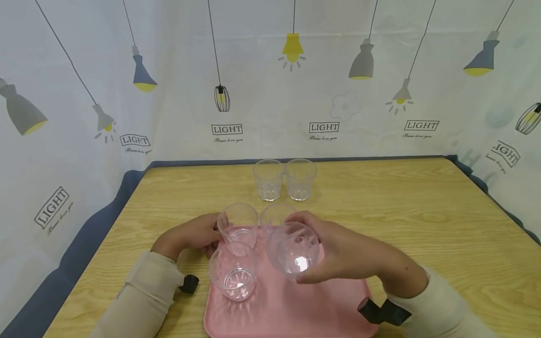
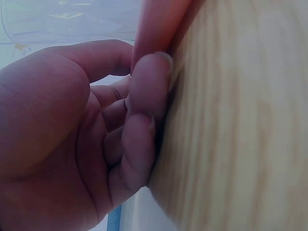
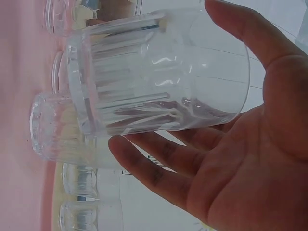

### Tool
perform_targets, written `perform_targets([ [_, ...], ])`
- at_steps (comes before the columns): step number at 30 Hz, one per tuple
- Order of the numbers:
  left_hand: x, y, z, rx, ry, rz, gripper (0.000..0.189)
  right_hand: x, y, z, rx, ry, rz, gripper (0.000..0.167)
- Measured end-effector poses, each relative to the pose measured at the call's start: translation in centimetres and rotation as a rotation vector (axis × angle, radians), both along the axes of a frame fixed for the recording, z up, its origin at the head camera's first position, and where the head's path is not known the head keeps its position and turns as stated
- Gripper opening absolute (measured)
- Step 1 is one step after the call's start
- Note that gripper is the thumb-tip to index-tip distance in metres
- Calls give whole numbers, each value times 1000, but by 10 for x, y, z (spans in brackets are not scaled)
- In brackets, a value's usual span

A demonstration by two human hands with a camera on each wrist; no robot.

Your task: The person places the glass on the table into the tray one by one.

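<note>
My right hand [image 1: 352,251] holds a clear plastic cup [image 1: 281,249] over the pink tray [image 1: 291,310]. In the right wrist view the thumb is on one side of this cup [image 3: 163,72] and the fingers on the other, its base towards the tray. Three more clear cups stand on the tray: a front left cup [image 1: 236,281], a back left cup [image 1: 234,216] and a back right cup [image 1: 274,213], partly hidden behind the held one. My left hand [image 1: 198,232] grips the tray's left edge [image 2: 156,29], with the thumb and curled fingers at the rim.
Two clear cups, a left one [image 1: 269,180] and a right one [image 1: 301,180], stand side by side beyond the tray on the wooden table [image 1: 405,202]. A white cloth printed with lamps [image 1: 270,94] hangs around the table's back and sides.
</note>
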State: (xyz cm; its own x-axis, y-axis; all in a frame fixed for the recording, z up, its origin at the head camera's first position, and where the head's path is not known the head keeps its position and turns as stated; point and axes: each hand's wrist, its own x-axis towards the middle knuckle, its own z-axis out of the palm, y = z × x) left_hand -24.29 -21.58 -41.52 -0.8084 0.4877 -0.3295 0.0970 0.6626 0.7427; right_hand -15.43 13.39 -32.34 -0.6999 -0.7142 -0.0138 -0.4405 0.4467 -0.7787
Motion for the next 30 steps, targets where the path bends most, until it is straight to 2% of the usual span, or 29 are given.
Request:
perform_targets([
  [11, 1, 0, 2, 0, -7, 9, 10, 4, -5, -3, 44, 86, 6, 83],
  [18, 1, 0, 2, -7, -8, 16, 9, 4, -7, -7, 18, 76, 54, 85],
  [30, 3, 1, 6, -7, -14, 16, 12, 9, -10, -5, 36, 96, 14, 90],
])
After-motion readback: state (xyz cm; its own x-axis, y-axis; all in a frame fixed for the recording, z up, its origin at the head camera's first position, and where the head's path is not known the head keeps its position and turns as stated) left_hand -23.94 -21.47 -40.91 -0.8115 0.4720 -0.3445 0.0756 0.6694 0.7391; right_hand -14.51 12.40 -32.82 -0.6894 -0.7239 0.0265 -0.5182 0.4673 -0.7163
